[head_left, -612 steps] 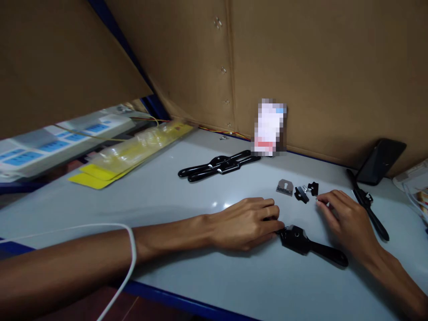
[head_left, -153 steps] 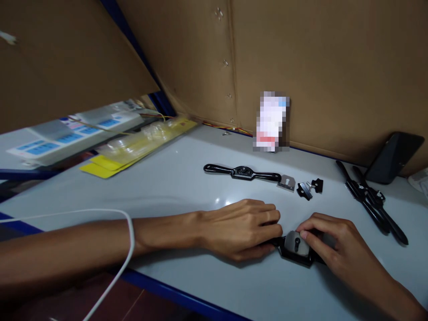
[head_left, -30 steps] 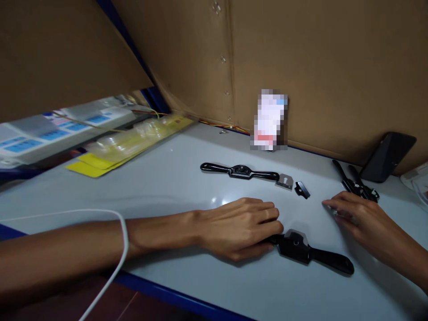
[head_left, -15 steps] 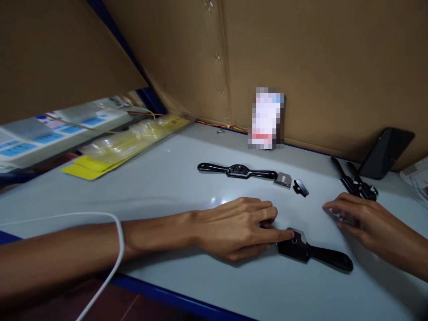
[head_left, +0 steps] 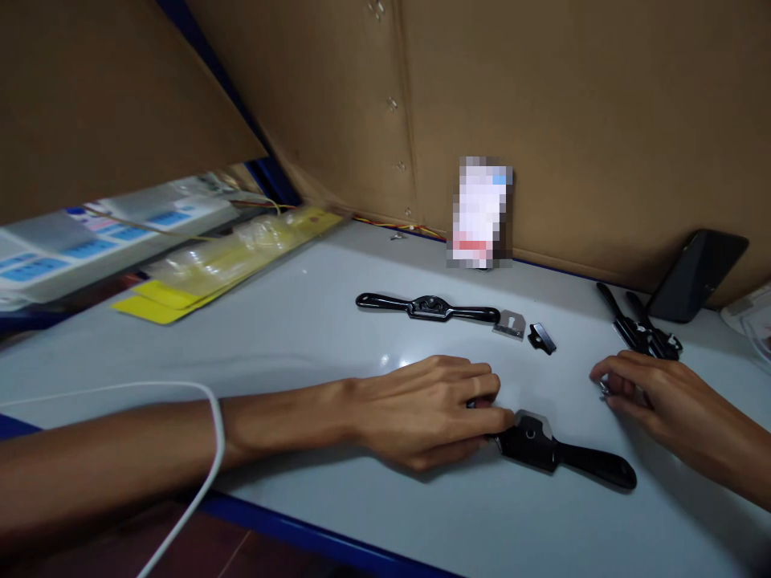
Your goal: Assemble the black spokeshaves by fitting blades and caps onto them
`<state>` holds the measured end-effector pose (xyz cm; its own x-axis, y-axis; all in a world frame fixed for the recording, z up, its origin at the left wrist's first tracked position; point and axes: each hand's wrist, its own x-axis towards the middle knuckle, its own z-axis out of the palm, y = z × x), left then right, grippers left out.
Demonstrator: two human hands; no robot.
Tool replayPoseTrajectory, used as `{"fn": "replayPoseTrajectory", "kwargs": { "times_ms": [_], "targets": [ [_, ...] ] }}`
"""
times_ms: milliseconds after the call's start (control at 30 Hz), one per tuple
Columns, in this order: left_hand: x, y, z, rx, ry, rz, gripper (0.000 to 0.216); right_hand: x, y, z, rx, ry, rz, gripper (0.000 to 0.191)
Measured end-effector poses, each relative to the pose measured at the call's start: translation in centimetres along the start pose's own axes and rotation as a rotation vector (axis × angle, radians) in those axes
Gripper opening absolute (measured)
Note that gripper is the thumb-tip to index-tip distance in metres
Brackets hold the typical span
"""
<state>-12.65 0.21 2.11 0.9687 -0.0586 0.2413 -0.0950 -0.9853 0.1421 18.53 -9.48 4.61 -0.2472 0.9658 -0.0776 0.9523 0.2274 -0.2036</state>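
Nearest the camera, the left hand is lying palm-down on the pale tabletop, its fingers curled over one handle of a black spokeshave and pinning it flat. A blade seems to be sitting in that tool's body already, with no cap over it, so the assembly is looking part-way done. Just to the right, the right hand is resting on the tabletop with fingertips pinched around something small and shiny; what it is cannot be told. Farther back, a spare blade and a small black clamp piece are lying loose beside a second spokeshave. More spokeshaves are waiting near a leaning phone.
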Motion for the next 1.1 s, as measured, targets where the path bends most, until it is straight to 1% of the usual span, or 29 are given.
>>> {"fn": "replayPoseTrajectory", "kwargs": {
  "times_ms": [133, 267, 333, 433, 500, 600, 700, 800, 933, 1100],
  "targets": [
    [0.0, 0.0, 0.0, -0.010, 0.012, -0.006, 0.025, 0.1, 0.0, 0.0, 0.003, -0.013, 0.013, 0.015],
    [0.1, 0.0, 0.1, -0.014, 0.010, -0.005, 0.020, 0.1, 0.1, 0.1, 0.027, -0.011, 0.014, 0.012],
    [0.1, -0.1, 0.1, -0.014, 0.008, -0.005, 0.018, 0.1, 0.3, 0.2, 0.026, -0.009, 0.006, 0.014],
    [0.1, 0.0, 0.1, -0.006, 0.006, -0.001, 0.017, 0.1, 0.0, 0.0, 0.036, 0.062, -0.010, 0.015],
    [0.1, 0.0, 0.0, -0.008, 0.012, -0.002, 0.015, 0.1, -0.8, -0.3, 0.096, 0.129, -0.008, 0.013],
    [0.2, 0.0, 0.0, -0.007, 0.026, 0.000, 0.014, 0.2, -3.1, -0.4, 0.250, 0.228, -0.013, 0.014],
    [0.3, 0.0, 0.0, -0.003, 0.028, 0.005, 0.015, 0.2, -5.7, 0.3, 0.364, 0.297, -0.081, 0.010],
    [0.3, -0.1, 0.1, -0.001, 0.029, 0.004, 0.016, 0.2, -7.5, 1.4, 0.414, 0.340, -0.165, 0.011],
    [0.2, -0.1, 0.2, 0.010, 0.038, 0.019, 0.016, 0.2, -8.4, 2.2, 0.409, 0.414, -0.213, 0.012],
    [0.1, -0.2, 0.2, 0.041, 0.047, 0.023, 0.013, 0.3, -8.5, 2.3, 0.399, 0.408, -0.277, 0.012]
  ]
}}
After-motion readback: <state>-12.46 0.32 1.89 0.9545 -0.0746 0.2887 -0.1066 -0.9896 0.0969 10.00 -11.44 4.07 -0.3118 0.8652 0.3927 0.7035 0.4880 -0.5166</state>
